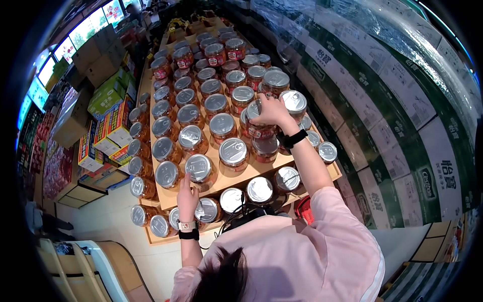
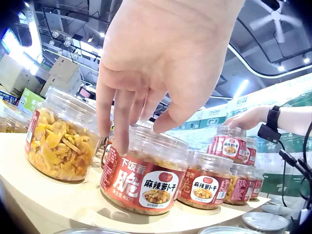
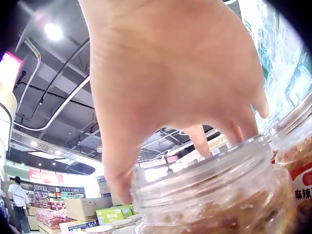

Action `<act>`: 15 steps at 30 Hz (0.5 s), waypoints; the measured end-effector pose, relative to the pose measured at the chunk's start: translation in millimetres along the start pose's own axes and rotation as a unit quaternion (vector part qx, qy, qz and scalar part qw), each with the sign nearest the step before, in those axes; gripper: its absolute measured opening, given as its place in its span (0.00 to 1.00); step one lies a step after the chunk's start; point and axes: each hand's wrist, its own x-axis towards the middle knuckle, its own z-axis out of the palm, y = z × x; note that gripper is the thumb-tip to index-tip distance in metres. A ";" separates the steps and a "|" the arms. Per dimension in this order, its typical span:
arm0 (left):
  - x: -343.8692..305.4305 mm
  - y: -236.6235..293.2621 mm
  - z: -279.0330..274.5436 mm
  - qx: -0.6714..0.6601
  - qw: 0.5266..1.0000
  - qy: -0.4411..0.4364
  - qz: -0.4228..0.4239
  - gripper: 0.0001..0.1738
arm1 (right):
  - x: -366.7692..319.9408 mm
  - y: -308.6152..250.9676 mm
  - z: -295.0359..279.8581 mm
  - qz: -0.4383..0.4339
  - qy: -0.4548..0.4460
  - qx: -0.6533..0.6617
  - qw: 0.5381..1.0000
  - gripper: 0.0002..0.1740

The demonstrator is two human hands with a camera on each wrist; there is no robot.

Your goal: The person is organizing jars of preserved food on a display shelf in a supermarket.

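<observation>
Across the right of the display, my right hand [image 1: 272, 111] spans the lid of a jar of pickled radish [image 3: 214, 195]. In the right wrist view its thumb lies against the near rim and the fingers reach over the far side. That jar stands on another in the stack. My left hand [image 1: 187, 201] is at the front edge, its fingers extended toward a silver-lidded jar [image 1: 199, 168]. In the left wrist view, the fingers hang down over a red-labelled jar [image 2: 144, 180], one fingertip in front of its rim. A jar with a clear view of its contents [image 2: 61, 139] stands to the left.
Rows of similar jars cover the wooden tiered display [image 1: 166, 196], with more on a lower ledge. Stacked green-and-white cartons [image 1: 387, 131] rise close on the right. Boxes [image 1: 111, 128] stand across the aisle to the left. A black cable [image 1: 239, 211] hangs at the person's front.
</observation>
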 end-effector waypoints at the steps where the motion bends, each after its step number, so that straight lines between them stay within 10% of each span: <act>1: -0.1 -0.7 0.2 0.000 1.000 0.002 0.002 0.33 | -1.0 -4.2 -3.9 0.005 0.001 -0.005 1.000 0.58; 15: 3.3 5.4 3.0 0.045 0.999 -0.006 -0.002 0.29 | -9.9 -5.5 9.7 0.024 0.117 0.007 0.993 0.61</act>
